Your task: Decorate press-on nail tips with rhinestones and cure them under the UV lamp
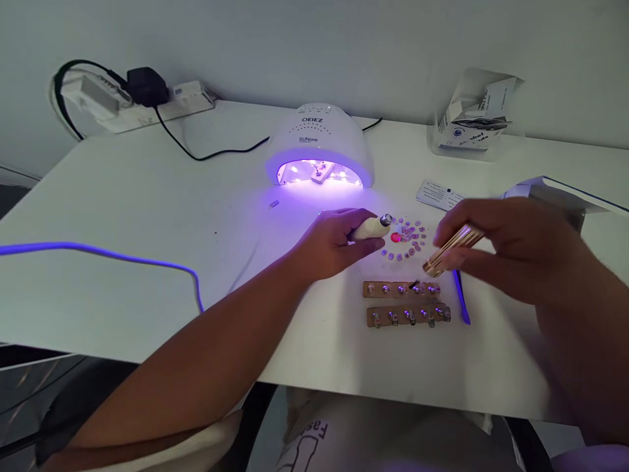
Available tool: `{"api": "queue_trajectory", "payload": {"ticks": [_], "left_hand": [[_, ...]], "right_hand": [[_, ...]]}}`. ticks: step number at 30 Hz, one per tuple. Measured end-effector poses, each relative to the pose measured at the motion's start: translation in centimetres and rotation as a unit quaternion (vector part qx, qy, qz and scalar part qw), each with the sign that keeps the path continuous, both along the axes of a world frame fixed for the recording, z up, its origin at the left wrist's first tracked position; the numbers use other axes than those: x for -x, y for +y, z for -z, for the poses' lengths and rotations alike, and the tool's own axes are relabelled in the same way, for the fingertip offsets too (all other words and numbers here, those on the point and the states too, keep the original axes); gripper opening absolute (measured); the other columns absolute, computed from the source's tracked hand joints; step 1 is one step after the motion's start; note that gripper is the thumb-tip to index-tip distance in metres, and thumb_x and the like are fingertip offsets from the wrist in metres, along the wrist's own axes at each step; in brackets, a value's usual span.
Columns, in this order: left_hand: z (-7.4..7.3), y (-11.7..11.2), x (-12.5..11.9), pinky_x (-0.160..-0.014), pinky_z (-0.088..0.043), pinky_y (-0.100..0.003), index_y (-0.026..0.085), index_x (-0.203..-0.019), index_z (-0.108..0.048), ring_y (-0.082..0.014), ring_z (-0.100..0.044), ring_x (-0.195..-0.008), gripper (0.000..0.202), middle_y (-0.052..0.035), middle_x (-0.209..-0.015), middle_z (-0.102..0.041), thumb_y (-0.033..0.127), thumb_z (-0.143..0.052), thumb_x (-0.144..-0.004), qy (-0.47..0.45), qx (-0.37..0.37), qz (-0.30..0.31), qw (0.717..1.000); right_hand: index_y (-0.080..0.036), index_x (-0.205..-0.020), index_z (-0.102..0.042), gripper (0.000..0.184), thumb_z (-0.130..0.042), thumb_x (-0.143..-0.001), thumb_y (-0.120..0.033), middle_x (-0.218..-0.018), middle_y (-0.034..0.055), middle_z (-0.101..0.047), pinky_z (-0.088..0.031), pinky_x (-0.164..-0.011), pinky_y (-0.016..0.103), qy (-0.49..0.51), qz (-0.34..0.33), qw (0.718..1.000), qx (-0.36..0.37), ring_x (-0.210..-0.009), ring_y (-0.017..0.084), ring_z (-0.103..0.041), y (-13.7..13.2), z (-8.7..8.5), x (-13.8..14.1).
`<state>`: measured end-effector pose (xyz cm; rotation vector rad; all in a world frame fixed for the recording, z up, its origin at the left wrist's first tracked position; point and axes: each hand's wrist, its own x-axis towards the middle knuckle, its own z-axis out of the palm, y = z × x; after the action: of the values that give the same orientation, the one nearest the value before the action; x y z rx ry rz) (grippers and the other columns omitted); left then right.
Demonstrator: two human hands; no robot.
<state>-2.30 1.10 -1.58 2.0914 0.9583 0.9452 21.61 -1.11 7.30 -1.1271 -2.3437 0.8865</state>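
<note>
In my left hand is a white nail polish bottle, tilted, its uncapped neck pointing right. My right hand grips a gold ribbed brush cap between thumb and fingers. The cap's dark brush tip points down and left, over the upper brown strip of small nail-tip stands. A lower brown strip carries several more stands with clear tips. Just right of the bottle lies a round swatch wheel of small decorated pieces with a red spot.
Behind my hands a white nail lamp glows purple, with a small piece inside. A blue tool lies by the strips. A clear box of packets stands back right; a power strip lies back left. A purple-lit cable crosses the left.
</note>
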Motion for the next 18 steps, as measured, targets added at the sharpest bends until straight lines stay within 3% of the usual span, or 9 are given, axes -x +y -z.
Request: {"api": "queue_trajectory", "payload": {"ticks": [6,11,18], "left_hand": [[-0.7,-0.4,0.0,-0.052,-0.036,-0.022,0.016,-0.092,-0.062,-0.0087,-0.048,-0.057,0.018,0.0006,-0.07,-0.058,0.032,-0.06,-0.086,0.092,-0.039,0.052,0.994],[-0.9,-0.7,-0.2,-0.051,-0.035,-0.022,0.014,-0.094,-0.062,-0.0091,-0.048,-0.055,0.02,0.0001,-0.068,-0.059,0.032,-0.057,-0.087,0.115,-0.07,0.074,0.988],[-0.9,-0.9,-0.2,-0.051,-0.035,-0.023,0.015,-0.097,-0.062,-0.0092,-0.048,-0.055,0.021,-0.0002,-0.07,-0.061,0.033,-0.056,-0.087,0.124,-0.054,0.077,0.988]], "right_hand": [[-0.025,-0.081,-0.062,0.009,-0.063,-0.083,-0.034,-0.069,0.0007,-0.065,-0.049,-0.061,0.035,0.133,0.16,0.975,-0.076,-0.063,0.019,-0.064,-0.1,-0.2,-0.6],[-0.026,-0.082,-0.06,0.012,-0.061,-0.084,-0.038,-0.071,0.0007,-0.064,-0.05,-0.061,0.037,0.145,0.142,0.977,-0.062,-0.064,0.02,-0.064,0.3,0.4,-0.5],[-0.026,-0.084,-0.059,0.011,-0.06,-0.086,-0.037,-0.071,-0.0001,-0.066,-0.049,-0.059,0.033,0.128,0.129,0.982,-0.042,-0.064,0.017,-0.063,0.4,0.9,0.0]]}}
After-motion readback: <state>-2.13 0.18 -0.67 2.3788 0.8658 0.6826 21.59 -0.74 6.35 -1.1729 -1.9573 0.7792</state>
